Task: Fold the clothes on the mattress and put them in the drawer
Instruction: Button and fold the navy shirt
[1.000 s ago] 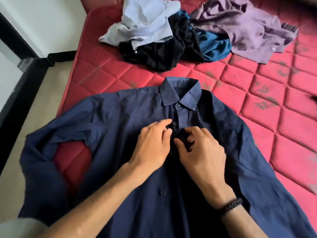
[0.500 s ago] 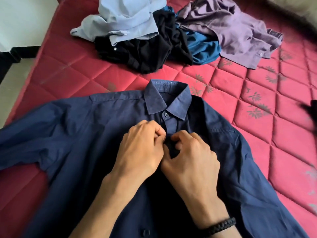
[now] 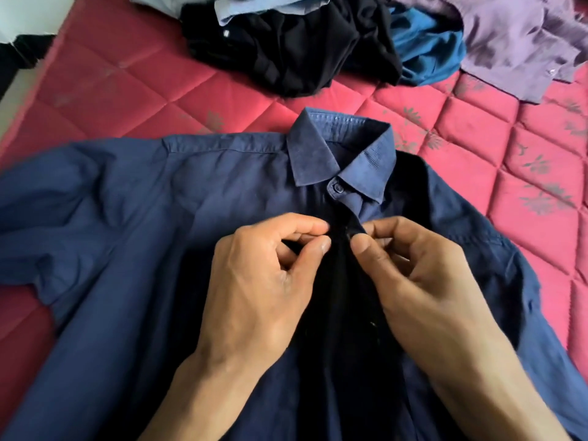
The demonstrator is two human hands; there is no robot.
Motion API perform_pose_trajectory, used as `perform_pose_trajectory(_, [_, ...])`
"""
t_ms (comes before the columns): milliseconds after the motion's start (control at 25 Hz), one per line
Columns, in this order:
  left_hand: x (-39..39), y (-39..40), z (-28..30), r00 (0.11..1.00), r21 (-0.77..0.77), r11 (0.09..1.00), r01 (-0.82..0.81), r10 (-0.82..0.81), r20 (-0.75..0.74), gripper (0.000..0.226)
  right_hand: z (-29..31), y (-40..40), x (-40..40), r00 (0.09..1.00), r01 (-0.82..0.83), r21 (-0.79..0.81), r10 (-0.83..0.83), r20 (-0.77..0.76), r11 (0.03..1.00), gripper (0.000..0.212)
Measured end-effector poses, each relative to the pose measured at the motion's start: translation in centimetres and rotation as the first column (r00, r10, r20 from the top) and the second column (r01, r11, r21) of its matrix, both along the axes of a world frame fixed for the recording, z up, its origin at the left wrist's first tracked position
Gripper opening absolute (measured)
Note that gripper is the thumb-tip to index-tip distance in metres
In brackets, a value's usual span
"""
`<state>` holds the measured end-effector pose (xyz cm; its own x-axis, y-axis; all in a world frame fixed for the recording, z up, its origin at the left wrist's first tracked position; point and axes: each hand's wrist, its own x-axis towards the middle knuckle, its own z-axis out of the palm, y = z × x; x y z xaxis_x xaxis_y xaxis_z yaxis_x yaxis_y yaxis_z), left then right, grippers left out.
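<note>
- Both hands, left [image 3: 254, 278] and right [image 3: 423, 281], pinch the placket of the shirt [image 3: 143, 218], spread flat on the mattress [image 3: 477, 148].
- The cloth looks soft and light; better to hold it by seams.
- Unfolded pile [image 3: 302, 43] lies beyond.

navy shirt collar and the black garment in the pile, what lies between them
Head view: only bare red mattress lies between the navy shirt's collar and the black garment.

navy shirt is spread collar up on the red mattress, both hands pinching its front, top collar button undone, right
Not quite: the head view shows the top button fastened under the collar. The rest holds: the navy shirt lies on the mattress, left hand and right hand pinching its front.
</note>
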<state>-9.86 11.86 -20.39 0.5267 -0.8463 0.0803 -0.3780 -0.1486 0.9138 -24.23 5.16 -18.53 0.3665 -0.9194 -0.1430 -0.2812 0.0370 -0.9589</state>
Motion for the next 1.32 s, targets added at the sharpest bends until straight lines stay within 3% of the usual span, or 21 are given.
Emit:
perform_pose_trajectory(120, [-0.1,-0.1,0.0,0.999,-0.011,0.999,-0.031,0.031,-0.036,0.009,-0.2,0.8,0.3,0.989,-0.069,-0.180,0.045,-0.139,0.981,0.011])
perform_pose_trajectory(240, [-0.2,-0.1,0.1,0.998,-0.012,0.998,-0.054,0.053,-0.044,0.008,-0.9,1.6,0.8,0.963,-0.068,-0.440,-0.057,-0.265,0.896,0.006])
perform_pose_trajectory(320, [-0.1,-0.1,0.1,0.997,-0.011,0.998,-0.061,0.060,-0.054,0.009,-1.5,2.0,1.2,0.949,-0.057,-0.502,-0.109,-0.295,0.863,0.004])
perform_pose_trajectory(440, [0.2,-0.1,0.1,0.993,-0.005,0.999,-0.043,0.042,-0.113,0.011,-2.1,2.1,1.3,0.958,0.014,-0.459,-0.143,-0.248,0.888,0.004])
perform_pose_trajectory(560, [0.5,-0.1,0.3,0.987,0.005,1.000,-0.005,0.005,-0.159,0.010,-2.0,1.5,0.9,0.982,0.052,-0.282,-0.100,-0.157,0.958,0.006])
perform_pose_trajectory(720, [0.5,0.0,0.3,0.986,0.018,0.999,0.028,-0.024,-0.163,0.008,-1.4,1.0,0.4,1.000,0.024,-0.113,-0.025,-0.010,0.993,0.009])
perform_pose_trajectory(840, [0.5,0.0,0.3,0.990,0.034,0.999,0.041,-0.036,-0.139,0.008,-1.1,0.6,0.2,0.998,-0.008,-0.040,0.011,0.054,0.999,0.024])
perform_pose_trajectory(1000, [0.5,0.0,0.6,0.994,0.034,0.998,0.047,-0.044,-0.097,0.008,-1.4,0.6,0.1,0.999,-0.019,-0.069,0.023,0.048,0.997,0.011])
perform_pose_trajectory(1120, [0.2,0.0,1.1,0.993,0.034,0.998,0.049,-0.045,-0.113,0.028,-1.9,1.3,0.7,0.998,0.048,-0.142,-0.052,-0.022,0.989,0.008])
perform_pose_trajectory(1320, [0.3,-0.2,0.3,0.988,-0.014,1.000,0.026,-0.028,-0.151,0.004,-2.0,1.9,1.2,0.991,0.106,-0.198,-0.121,-0.063,0.974,0.013])
